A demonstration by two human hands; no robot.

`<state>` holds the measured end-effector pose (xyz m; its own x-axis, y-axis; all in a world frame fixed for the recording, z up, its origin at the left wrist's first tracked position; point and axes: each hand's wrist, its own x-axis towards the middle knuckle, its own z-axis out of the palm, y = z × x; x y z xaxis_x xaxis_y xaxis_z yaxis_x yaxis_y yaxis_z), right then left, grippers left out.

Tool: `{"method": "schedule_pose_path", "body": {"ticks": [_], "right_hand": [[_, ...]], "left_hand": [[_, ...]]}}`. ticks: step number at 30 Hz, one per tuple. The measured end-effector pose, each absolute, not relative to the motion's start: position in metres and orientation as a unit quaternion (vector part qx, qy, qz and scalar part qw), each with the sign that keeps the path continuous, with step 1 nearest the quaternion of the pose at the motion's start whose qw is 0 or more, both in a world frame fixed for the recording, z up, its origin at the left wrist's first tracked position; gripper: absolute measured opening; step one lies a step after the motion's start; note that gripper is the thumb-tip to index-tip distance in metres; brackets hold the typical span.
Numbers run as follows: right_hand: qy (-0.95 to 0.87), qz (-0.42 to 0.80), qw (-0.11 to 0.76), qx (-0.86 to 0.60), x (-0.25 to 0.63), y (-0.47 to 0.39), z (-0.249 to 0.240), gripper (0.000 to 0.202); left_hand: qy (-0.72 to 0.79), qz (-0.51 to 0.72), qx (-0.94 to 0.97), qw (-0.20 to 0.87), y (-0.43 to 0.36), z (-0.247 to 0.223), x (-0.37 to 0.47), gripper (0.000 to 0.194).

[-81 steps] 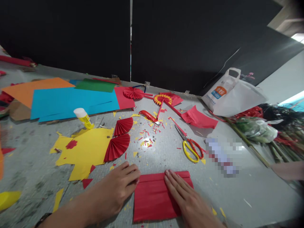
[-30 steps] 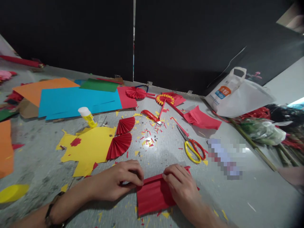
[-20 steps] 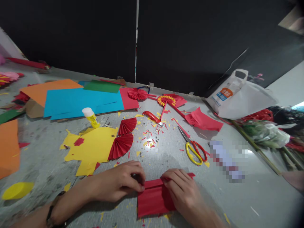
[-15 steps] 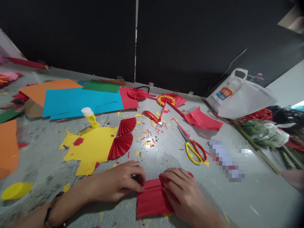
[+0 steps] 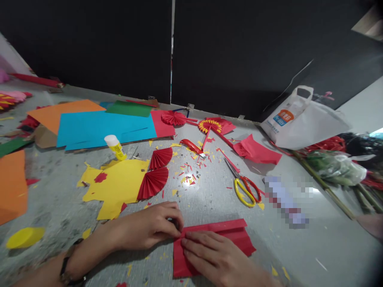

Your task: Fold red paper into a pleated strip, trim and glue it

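Note:
A red paper sheet [image 5: 239, 237] with a folded strip along its far edge lies on the table in front of me. My left hand [image 5: 158, 225] pinches the sheet's far left corner between thumb and fingers. Across the middle of the sheet, my right hand [image 5: 212, 255] lies flat with its fingers pointing left, the fingertips close to my left thumb. Beyond my left hand is a yellow paper cutout [image 5: 116, 185] with two pleated red fans [image 5: 153, 183] at its right end. Scissors [image 5: 243, 187] with yellow and red handles lie beyond my right hand.
A glue stick [image 5: 115, 147] stands behind the cutout, a red cutter [image 5: 191, 146] among paper scraps. Blue card [image 5: 104, 129] lies at the back left, a white bag [image 5: 296, 119] and green stems [image 5: 326, 189] at the right. A yellow cap-like piece [image 5: 25, 238] is front left.
My right hand has slid left and toward me across the red sheet, its fingers flattening and uncovering the folded strip at right. My left hand has stayed at the corner.

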<state>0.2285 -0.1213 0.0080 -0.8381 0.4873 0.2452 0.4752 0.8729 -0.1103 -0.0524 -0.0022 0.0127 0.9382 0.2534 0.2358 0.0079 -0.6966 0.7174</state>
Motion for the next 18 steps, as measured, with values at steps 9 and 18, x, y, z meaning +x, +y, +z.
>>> {"method": "schedule_pose_path", "body": {"ticks": [9, 18], "right_hand": [[-0.966, 0.013, 0.103, -0.236, 0.2252, -0.1178, 0.0065, 0.033], [-0.958, 0.013, 0.142, -0.251, 0.2269, -0.1186, 0.0052, 0.033]], "left_hand": [[0.079, 0.164, 0.905, 0.385, -0.0039, 0.0113, -0.0535, 0.014], [0.075, 0.166, 0.904, 0.388, -0.0045, 0.0144, -0.053, 0.017]]}}
